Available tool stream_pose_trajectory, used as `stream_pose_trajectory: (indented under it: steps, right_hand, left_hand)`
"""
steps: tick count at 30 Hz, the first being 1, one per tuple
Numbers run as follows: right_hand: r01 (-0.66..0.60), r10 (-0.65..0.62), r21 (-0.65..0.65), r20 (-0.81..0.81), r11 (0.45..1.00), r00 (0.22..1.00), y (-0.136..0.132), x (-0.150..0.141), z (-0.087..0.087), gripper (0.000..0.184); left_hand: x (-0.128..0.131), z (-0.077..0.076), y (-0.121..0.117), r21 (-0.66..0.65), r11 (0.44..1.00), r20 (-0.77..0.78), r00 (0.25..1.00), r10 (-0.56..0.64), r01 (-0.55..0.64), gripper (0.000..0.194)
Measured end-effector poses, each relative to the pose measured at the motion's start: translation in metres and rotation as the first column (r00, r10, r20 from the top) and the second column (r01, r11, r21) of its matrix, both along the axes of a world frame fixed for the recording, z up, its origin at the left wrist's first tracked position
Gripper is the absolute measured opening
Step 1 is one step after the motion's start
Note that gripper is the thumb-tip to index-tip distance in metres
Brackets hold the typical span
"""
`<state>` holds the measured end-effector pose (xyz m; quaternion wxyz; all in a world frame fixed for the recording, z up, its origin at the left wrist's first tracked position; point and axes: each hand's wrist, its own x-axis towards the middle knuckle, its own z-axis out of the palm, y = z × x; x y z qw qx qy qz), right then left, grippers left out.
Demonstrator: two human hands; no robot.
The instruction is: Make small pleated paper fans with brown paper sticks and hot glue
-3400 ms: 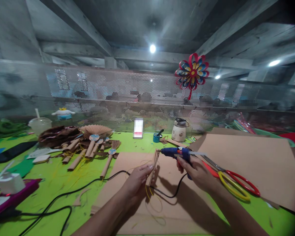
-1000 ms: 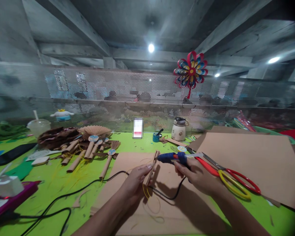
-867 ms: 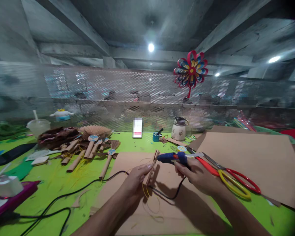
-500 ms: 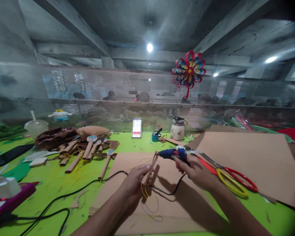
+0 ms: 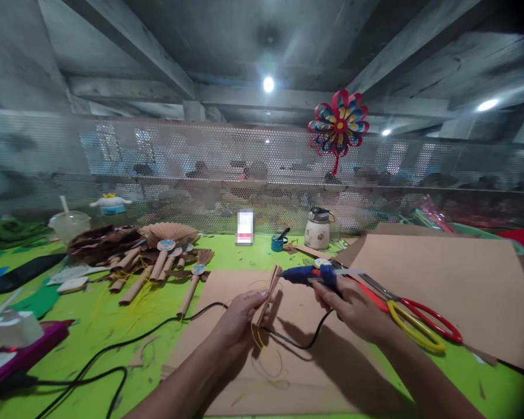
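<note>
Frame centre: left hand (image 5: 243, 309) pinches folded paper (image 5: 269, 294); right hand (image 5: 353, 305) grips glue gun (image 5: 304, 276), nozzle (image 5: 283, 274) by paper's top end; best keep left fingers low, paper steady

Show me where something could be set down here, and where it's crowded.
Bare green table shows between the white screen, the blue pot and the near brown paper, with only small scraps. The large sheet at right, beyond the scissors, is also bare. Crowded: the left, with paper fans, and around the glue gun.
</note>
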<state>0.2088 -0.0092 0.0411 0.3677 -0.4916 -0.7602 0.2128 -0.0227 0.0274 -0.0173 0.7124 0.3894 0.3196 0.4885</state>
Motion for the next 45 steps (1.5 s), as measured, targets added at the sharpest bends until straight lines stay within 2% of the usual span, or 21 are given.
stream_pose_trajectory:
  steps: [5,22,32,37,45]
  right_hand:
    - [0.009,-0.010,-0.026,-0.038,1.000,0.999,0.004,-0.001,-0.002,0.040]
    - [0.053,-0.050,-0.020,0.114,0.998,0.992,-0.004,-0.003,0.001,0.039]
    - [0.025,-0.024,-0.011,0.055,1.000,0.998,-0.002,-0.003,0.001,0.037]
    - [0.040,-0.039,-0.012,0.069,0.999,0.997,-0.003,-0.003,0.001,0.037]
    - [0.042,-0.041,-0.008,0.085,0.999,0.996,-0.006,-0.003,0.003,0.039]
  left_hand:
    - [0.001,-0.002,-0.001,-0.021,1.000,-0.014,1.000,0.007,-0.008,0.017]
    - [0.002,0.002,-0.005,-0.076,0.997,-0.040,0.999,0.019,-0.022,0.019]
    - [0.002,0.005,-0.008,-0.097,0.995,-0.043,0.999,0.012,-0.016,0.018]
    - [0.002,0.004,-0.007,-0.058,0.998,-0.026,0.999,0.026,-0.027,0.016]
    - [0.000,0.003,-0.003,-0.079,0.997,-0.004,1.000,0.006,-0.007,0.016]
